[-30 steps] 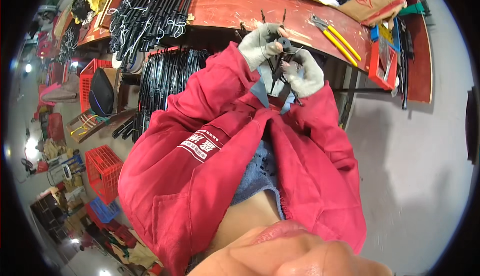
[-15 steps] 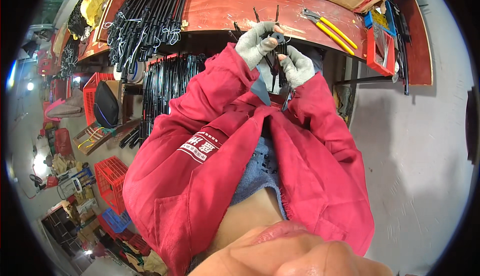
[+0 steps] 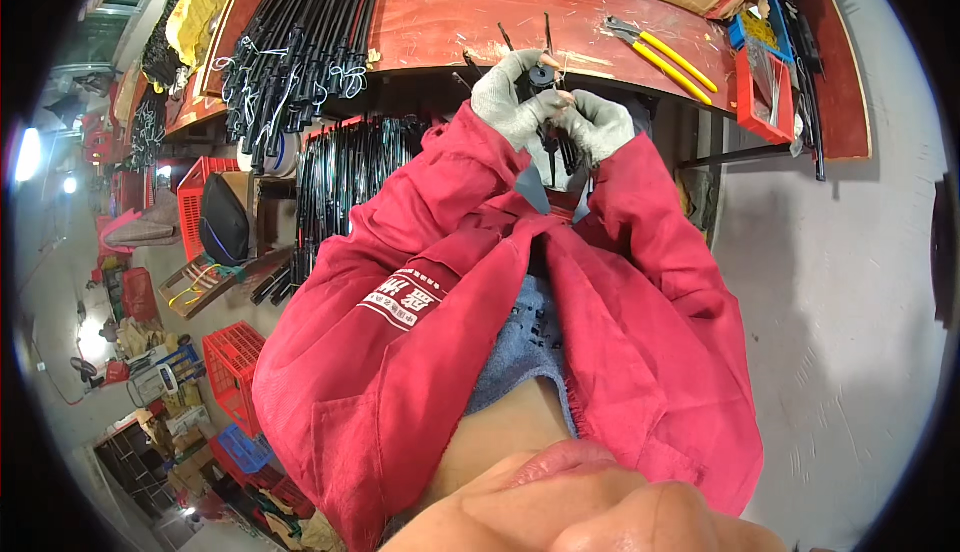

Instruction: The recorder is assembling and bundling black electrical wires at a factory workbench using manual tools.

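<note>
Both hands wear pale grey gloves with bare fingertips and meet close together at the bench's front edge. My left hand (image 3: 508, 98) is closed round a small round black part (image 3: 541, 76) with a hole in its face. Beside it, my right hand (image 3: 598, 124) is closed in a pinch, its fingertips next to the left ones. Whatever lies between the right fingers is too small to make out. Thin black rods (image 3: 547, 34) stick up beyond the hands, and more dark rod lengths (image 3: 568, 155) show below them, partly hidden.
A red-brown bench (image 3: 450, 27) curves ahead, with yellow-handled pliers (image 3: 668, 60) on it. Tied black rods (image 3: 290, 47) hang over its left edge. Another row of black rods (image 3: 350, 172) stands below. At right are a red bin (image 3: 757, 102) and a blue bin (image 3: 768, 30).
My right hand has moved up and left, so its fingertips now meet the left hand's. The round black part has shifted slightly left within the left hand.
</note>
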A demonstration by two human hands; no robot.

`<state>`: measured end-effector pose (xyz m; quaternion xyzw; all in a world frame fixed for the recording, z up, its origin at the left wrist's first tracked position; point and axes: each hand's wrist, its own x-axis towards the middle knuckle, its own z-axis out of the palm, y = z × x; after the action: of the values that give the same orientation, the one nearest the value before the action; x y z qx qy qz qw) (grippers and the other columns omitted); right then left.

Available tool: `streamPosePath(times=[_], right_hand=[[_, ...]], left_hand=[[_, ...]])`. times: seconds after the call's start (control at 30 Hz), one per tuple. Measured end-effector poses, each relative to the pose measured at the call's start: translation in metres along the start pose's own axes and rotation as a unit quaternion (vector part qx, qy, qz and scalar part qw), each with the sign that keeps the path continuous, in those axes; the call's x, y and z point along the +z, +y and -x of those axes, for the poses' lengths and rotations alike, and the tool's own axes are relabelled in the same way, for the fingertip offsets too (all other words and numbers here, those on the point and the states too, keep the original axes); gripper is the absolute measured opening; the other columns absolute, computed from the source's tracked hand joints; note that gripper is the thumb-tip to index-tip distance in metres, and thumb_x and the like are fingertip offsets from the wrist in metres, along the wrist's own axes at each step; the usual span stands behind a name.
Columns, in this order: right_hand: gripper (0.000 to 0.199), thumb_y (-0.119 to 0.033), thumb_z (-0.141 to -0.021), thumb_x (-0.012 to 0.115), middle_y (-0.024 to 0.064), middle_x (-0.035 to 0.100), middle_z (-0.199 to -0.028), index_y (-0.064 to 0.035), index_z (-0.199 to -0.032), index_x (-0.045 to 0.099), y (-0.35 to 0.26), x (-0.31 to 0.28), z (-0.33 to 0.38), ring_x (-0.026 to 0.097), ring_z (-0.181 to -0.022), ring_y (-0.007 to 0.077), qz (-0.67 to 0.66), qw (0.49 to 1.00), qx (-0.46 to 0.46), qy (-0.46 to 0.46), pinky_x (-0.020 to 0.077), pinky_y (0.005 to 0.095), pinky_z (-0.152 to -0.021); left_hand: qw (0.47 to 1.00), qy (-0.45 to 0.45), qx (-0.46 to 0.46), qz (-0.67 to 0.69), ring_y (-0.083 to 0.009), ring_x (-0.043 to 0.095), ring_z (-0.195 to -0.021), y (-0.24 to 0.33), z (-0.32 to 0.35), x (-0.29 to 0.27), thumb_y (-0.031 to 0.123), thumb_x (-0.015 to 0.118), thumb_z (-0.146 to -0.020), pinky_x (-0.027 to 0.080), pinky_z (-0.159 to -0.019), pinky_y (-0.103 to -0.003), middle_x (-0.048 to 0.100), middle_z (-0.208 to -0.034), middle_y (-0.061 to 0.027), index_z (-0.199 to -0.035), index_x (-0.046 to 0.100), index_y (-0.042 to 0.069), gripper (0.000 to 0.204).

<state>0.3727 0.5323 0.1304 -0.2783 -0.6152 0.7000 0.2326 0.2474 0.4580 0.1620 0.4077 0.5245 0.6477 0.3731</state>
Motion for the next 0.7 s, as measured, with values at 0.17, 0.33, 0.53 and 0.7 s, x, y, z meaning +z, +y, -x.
streamPosePath(times=[0.17, 0.33, 0.53, 0.7], right_hand=[[0.023, -0.026, -0.081, 0.058, -0.0024, 0.051, -0.059, -0.0035, -0.077, 0.061, -0.002, 0.005, 0.004, 0.041, -0.054, 0.0051, -0.040, 0.999, -0.012, 0.001, 0.0339, 0.0221, -0.049], [0.030, -0.032, -0.083, 0.052, 0.0024, 0.052, -0.058, -0.0041, -0.078, 0.061, -0.003, -0.002, -0.006, 0.044, -0.053, 0.0097, 0.139, 0.990, -0.034, -0.021, 0.0362, 0.0253, -0.050], [0.027, -0.028, -0.082, 0.054, 0.0013, 0.051, -0.057, -0.0034, -0.072, 0.060, -0.014, 0.006, 0.008, 0.043, -0.052, 0.0080, 0.091, 0.996, -0.012, -0.006, 0.0353, 0.0244, -0.049], [0.031, -0.031, -0.080, 0.059, -0.0013, 0.049, -0.056, -0.0013, -0.072, 0.060, -0.003, 0.006, 0.013, 0.039, -0.053, 0.0055, -0.017, 1.000, -0.007, 0.024, 0.0335, 0.0233, -0.048]], left_hand=[[0.999, -0.043, 0.004, -0.009, -0.0142, 0.055, -0.085, 0.002, -0.004, -0.008, 0.000, 0.062, -0.075, 0.047, -0.072, -0.025, 0.055, -0.098, -0.0100, -0.109, 0.046, 0.000, 0.038], [0.991, -0.122, -0.050, 0.029, -0.0153, 0.052, -0.095, 0.018, -0.013, -0.011, -0.002, 0.051, -0.081, 0.043, -0.083, -0.025, 0.054, -0.104, -0.0113, -0.121, 0.038, 0.000, 0.042], [0.990, -0.114, -0.069, 0.040, -0.0125, 0.051, -0.088, 0.016, -0.007, -0.010, -0.007, 0.043, -0.082, 0.044, -0.078, -0.023, 0.054, -0.096, -0.0078, -0.119, 0.039, 0.003, 0.038], [0.995, -0.061, 0.031, -0.066, -0.0104, 0.052, -0.077, 0.003, 0.004, 0.001, 0.004, 0.053, -0.082, 0.044, -0.072, -0.023, 0.055, -0.089, -0.0056, -0.110, 0.043, 0.002, 0.030]])
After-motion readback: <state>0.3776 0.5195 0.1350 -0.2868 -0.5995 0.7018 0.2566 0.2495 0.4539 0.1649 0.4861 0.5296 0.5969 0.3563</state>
